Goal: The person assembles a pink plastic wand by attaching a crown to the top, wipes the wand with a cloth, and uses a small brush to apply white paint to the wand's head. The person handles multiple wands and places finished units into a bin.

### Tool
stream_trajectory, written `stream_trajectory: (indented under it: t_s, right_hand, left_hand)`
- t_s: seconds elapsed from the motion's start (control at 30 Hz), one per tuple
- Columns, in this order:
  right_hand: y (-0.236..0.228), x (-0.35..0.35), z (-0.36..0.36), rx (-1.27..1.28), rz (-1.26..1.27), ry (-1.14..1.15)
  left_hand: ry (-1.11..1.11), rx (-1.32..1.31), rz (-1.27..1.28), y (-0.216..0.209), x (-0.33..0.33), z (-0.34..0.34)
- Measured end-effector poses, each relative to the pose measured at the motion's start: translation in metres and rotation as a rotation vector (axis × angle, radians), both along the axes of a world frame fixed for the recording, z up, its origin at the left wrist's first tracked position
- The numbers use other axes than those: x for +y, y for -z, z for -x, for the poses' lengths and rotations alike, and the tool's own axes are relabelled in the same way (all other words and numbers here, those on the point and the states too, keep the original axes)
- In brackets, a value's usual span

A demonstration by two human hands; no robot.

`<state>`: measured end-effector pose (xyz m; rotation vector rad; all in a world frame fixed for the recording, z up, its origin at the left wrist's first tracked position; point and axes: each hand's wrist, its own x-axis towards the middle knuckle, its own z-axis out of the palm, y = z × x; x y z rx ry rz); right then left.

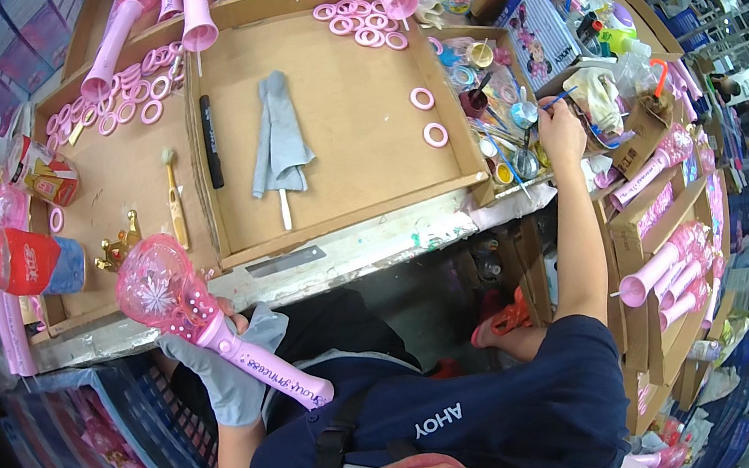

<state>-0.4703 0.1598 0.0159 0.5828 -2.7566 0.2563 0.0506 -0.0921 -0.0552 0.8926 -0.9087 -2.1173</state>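
Note:
My left hand [236, 318], partly covered by a grey cloth [224, 382], is closed around a pink toy wand [265, 366]. The wand's clear pink head with a white snowflake points left and its handle lies toward my body. My right hand [562, 134] reaches to the far right, over a box of paint pots and brushes. Its fingers are pinched on a thin blue stick [558, 99] that looks like a paintbrush; its tip cannot be made out. Beside that hand stand a small light-blue pot [523, 114] and a dark red pot [475, 103].
A cardboard tray [351, 132] holds a folded grey cloth [280, 136], a black marker [212, 142] and pink rings [359, 20]. Left of it lie a wooden-handled brush [174, 200] and a gold crown [118, 242]. More pink wands [194, 0] stand behind; boxed wands [673, 267] are at right.

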Motion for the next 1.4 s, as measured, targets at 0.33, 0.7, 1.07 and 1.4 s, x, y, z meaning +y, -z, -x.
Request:
stream_trajectory:
  t_s: [0.33,0.7,1.07,1.4]
  right_hand:
    - [0.001,0.001,-0.002,-0.042,0.048,-0.004]
    - [-0.008,0.005,-0.015,0.001,0.195,-0.007]
    - [-0.007,0.007,-0.019,-0.007,0.237,0.029]
    - [-0.001,0.009,-0.017,-0.012,0.265,-0.026]
  left_hand:
    - [0.242,0.064,0.093,-0.002,-0.022,-0.002]
    - [-0.035,-0.026,0.115,-0.036,0.01,0.022]
    - [0.143,-0.04,0.025,-0.007,-0.013,0.0]
    - [0.006,-0.095,0.064,-0.032,0.006,0.016]
